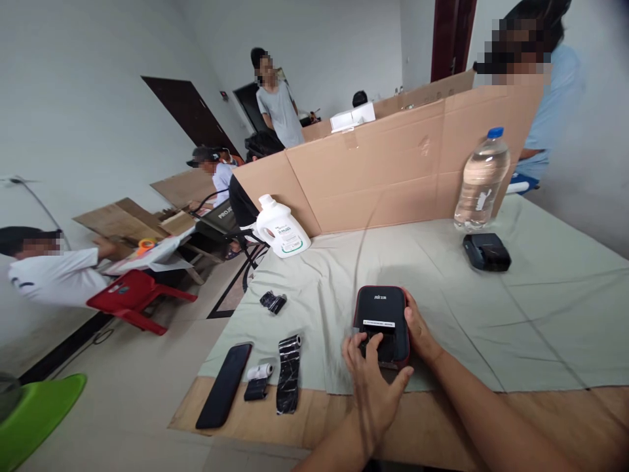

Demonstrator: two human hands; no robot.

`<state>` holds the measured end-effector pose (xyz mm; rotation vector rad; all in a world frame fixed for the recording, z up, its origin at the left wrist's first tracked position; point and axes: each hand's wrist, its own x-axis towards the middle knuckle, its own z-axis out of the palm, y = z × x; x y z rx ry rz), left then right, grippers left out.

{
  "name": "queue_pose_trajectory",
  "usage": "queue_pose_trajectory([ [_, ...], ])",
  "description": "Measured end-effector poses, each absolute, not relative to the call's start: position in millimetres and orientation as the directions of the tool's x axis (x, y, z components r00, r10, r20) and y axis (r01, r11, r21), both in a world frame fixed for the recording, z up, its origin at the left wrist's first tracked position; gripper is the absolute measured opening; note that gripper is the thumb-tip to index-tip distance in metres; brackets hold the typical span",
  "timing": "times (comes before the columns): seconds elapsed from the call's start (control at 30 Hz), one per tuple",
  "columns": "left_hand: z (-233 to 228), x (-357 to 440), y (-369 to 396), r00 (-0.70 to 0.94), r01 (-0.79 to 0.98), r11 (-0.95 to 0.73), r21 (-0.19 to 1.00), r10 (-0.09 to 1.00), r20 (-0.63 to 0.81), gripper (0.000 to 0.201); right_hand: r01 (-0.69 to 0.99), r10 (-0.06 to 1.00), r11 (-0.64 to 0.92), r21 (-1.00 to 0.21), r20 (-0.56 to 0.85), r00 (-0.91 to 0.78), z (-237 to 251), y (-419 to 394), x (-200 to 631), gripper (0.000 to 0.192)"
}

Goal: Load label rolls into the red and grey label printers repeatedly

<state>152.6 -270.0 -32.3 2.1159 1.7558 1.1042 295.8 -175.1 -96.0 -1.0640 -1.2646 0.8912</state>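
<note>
A black portable printer [381, 303] with a red edge lies on the green cloth in front of me. My right hand [419, 330] grips its right side, with the thumb hidden from sight. Over the printer's lower front, my left hand [372, 375] has its fingers spread and the thumb held apart. Its index finger reaches into the dark recess below the white label strip; whatever lies under the fingertips cannot be made out. To the left lie an unrolled black ribbon roll [288, 377], a white-cored ribbon roll [259, 372] and a small crumpled black ribbon piece [273, 301].
A black phone [225, 385] rests at the table's left corner. Behind stand a white jug [282, 229], a cardboard partition [378, 170] and a large water bottle [482, 180]. Another black device [486, 252] sits at the right. Several people are nearby, beside a red chair [128, 295].
</note>
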Motion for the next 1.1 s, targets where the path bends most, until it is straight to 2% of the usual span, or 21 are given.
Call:
queue_pose_trajectory([
  [0.1,-36.0,135.8,-274.5,0.081,0.682,-0.346,0.645,0.911,0.403,0.047,0.051,0.955,0.237,-0.97,0.242,0.172,-84.9,-178.6,296.1,0.06],
  [0.2,-39.3,114.6,-257.1,-0.046,0.517,-0.298,0.803,0.926,0.374,0.043,0.107,0.927,0.284,-0.953,0.302,0.222,-73.8,-187.4,293.3,0.062],
  [0.3,-40.0,99.3,-219.2,-0.132,0.25,-0.154,0.956,0.973,0.191,0.052,0.133,0.908,0.332,-0.934,0.355,0.224,-66.6,-198.0,286.6,0.063],
  [0.4,-38.8,99.2,-187.8,0.035,-0.041,0.007,0.999,0.999,-0.005,0.066,0.133,0.917,0.332,-0.934,0.353,0.185,-64.4,-204.9,280.7,0.066],
  [0.5,-37.1,110.3,-181.3,0.232,-0.231,0.067,0.971,0.973,-0.011,0.066,0.136,0.927,0.33,-0.934,0.348,0.141,-63.0,-206.5,281.6,0.066],
  [0.57,-36.3,116.6,-186.3,0.275,-0.306,0.079,0.949,0.961,0.009,0.062,0.136,0.935,0.324,-0.936,0.339,0.104,-61.3,-205.8,285.3,0.064],
  [0.7,-34.8,116.5,-194.0,0.289,-0.368,0.085,0.926,0.957,0.027,0.062,0.167,0.945,0.317,-0.934,0.326,0.033,-57.9,-203.4,292.6,0.063],
  [0.9,-27.7,108.5,-188.6,0.289,-0.35,0.224,0.91,0.949,-0.123,0.083,0.347,0.945,0.326,-0.879,0.314,-0.093,-50.4,-203.4,298.6,0.084],
  [1.1,-28.5,107.7,-186.6,0.299,-0.295,0.188,0.937,0.949,-0.096,0.088,0.452,0.943,0.333,-0.828,0.284,-0.174,-44.6,-204.1,302.6,0.092],
])
